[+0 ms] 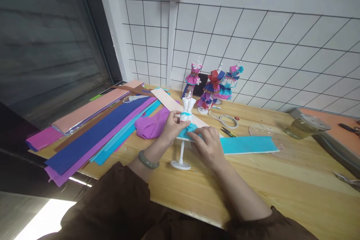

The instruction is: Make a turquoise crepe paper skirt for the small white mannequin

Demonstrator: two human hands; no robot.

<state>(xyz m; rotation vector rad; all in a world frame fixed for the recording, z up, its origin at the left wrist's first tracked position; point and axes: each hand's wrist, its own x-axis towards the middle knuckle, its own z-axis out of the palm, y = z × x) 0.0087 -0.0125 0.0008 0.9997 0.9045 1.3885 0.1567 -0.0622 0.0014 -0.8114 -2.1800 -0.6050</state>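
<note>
On the wooden table (174,189) stands a white, turquoise-banded mannequin (189,104)

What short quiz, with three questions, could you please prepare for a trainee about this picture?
1. True or false: a bracelet sits near the wrist of the left hand.
2. Which colour is the strip that extends to the right of the right hand? a) purple b) turquoise c) orange
3. Fill the gap: the small mannequin stands on a round ____ base.

Key: 1. True; 2. b; 3. white.
</note>
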